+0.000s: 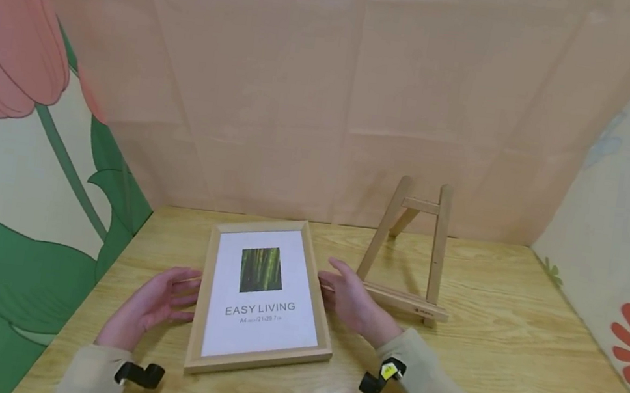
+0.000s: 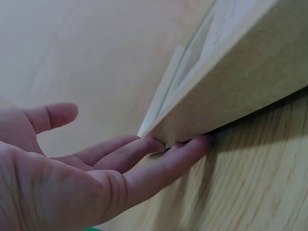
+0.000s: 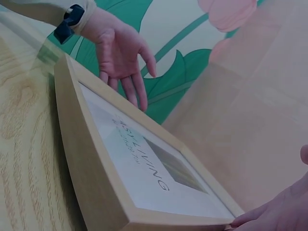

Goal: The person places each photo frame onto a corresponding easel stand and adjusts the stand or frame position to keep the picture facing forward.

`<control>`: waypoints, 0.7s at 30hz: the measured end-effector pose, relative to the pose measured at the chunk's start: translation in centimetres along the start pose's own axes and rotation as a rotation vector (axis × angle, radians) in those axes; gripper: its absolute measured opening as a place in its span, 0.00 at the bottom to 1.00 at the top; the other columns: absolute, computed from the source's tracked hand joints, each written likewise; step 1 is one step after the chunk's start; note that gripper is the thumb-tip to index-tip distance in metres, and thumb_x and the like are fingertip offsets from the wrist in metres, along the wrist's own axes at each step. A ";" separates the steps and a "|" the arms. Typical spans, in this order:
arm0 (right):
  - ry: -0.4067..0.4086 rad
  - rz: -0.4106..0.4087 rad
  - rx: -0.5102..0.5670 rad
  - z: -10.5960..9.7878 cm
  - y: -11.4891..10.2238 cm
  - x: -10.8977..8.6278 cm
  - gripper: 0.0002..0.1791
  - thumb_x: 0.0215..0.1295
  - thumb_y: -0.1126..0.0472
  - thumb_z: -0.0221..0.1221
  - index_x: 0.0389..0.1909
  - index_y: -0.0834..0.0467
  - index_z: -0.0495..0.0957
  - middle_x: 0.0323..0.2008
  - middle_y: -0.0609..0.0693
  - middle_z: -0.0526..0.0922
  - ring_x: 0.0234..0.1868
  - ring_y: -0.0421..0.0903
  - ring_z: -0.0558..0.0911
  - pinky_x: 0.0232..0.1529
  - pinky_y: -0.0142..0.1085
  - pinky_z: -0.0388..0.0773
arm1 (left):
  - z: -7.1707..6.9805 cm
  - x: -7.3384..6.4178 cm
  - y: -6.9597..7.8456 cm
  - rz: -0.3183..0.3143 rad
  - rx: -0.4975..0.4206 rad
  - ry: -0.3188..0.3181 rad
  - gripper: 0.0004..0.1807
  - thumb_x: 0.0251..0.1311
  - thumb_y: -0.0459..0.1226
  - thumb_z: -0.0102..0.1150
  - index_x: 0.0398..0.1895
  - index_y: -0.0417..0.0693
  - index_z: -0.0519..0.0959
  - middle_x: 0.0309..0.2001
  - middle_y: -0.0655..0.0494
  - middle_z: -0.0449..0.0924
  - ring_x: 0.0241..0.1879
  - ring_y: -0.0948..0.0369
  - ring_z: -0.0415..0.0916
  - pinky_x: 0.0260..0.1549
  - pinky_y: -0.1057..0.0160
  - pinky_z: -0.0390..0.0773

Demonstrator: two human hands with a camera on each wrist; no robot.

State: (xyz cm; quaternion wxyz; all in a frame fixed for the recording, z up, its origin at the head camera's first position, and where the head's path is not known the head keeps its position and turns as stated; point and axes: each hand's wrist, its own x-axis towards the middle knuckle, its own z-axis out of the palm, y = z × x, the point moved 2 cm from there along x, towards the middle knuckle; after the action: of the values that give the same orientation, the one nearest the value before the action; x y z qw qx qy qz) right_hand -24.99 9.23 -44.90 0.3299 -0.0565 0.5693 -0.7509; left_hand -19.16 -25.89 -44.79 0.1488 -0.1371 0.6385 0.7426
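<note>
A light wooden picture frame (image 1: 260, 358) lies face up on the table, slightly turned. Its white insert (image 1: 259, 337) bears a green forest photo and the words EASY LIVING. Along the left side, my left hand (image 1: 166, 299) has its palm turned up; in the left wrist view its extended fingertips (image 2: 195, 147) touch the lower edge of the frame. At the opposite side is my right hand (image 1: 352, 299), thumb raised, fingers reaching to the right edge and partly hidden behind it. The right wrist view catches only part of that hand (image 3: 284, 209), at a frame corner.
Behind my right hand stands a small wooden easel (image 1: 437, 257) with a ledge (image 1: 402, 300) along its front. A pink sheet (image 1: 304, 90) covers the back wall, and panels painted with flowers flank the wooden table (image 1: 508, 351).
</note>
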 end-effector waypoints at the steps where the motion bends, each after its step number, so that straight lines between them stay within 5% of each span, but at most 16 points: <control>1: 0.001 -0.001 0.002 0.0 0.0 -0.1 0.46 0.71 0.38 0.34 0.72 0.72 0.35 0.73 0.66 0.39 0.73 0.61 0.43 0.71 0.52 0.41 | 0.0 0.0 0.0 0.005 -0.005 -0.009 0.33 0.70 0.49 0.45 0.69 0.35 0.57 0.68 0.33 0.57 0.60 0.42 0.67 0.49 0.43 0.76; 6: 0.010 0.007 0.041 0.1 -0.3 -0.2 0.48 0.69 0.37 0.37 0.72 0.71 0.36 0.73 0.66 0.43 0.72 0.61 0.48 0.70 0.51 0.45 | -0.5 -0.4 -0.2 0.004 -0.009 -0.028 0.32 0.72 0.46 0.45 0.70 0.35 0.55 0.69 0.33 0.55 0.61 0.41 0.65 0.50 0.44 0.75; 12: 0.007 0.003 0.064 0.7 -0.8 -0.4 0.46 0.70 0.40 0.37 0.71 0.72 0.38 0.70 0.68 0.49 0.68 0.61 0.54 0.67 0.51 0.51 | -0.9 -0.4 0.0 0.024 0.126 -0.002 0.31 0.69 0.44 0.52 0.67 0.33 0.61 0.63 0.36 0.66 0.57 0.45 0.70 0.49 0.47 0.78; 18: 0.085 -0.002 0.032 0.7 -0.8 -0.3 0.41 0.72 0.44 0.40 0.69 0.74 0.45 0.66 0.69 0.57 0.62 0.61 0.63 0.61 0.50 0.61 | -1.2 -0.2 0.0 0.026 0.205 -0.016 0.34 0.68 0.42 0.53 0.68 0.31 0.56 0.58 0.35 0.71 0.53 0.47 0.74 0.47 0.49 0.79; 21: 0.148 -0.008 0.015 0.6 -0.5 0.0 0.27 0.71 0.52 0.44 0.62 0.68 0.61 0.60 0.68 0.65 0.55 0.58 0.70 0.55 0.48 0.67 | -1.4 0.0 -0.2 0.028 0.216 -0.022 0.32 0.69 0.42 0.53 0.68 0.31 0.58 0.56 0.37 0.74 0.51 0.48 0.75 0.46 0.50 0.80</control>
State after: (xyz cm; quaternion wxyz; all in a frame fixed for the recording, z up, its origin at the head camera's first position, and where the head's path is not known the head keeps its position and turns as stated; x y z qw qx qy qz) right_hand -25.00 8.82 -44.25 0.2842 -0.0006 0.5865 -0.7585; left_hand -19.05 -27.28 -45.18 0.1592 -0.1031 0.7151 0.6728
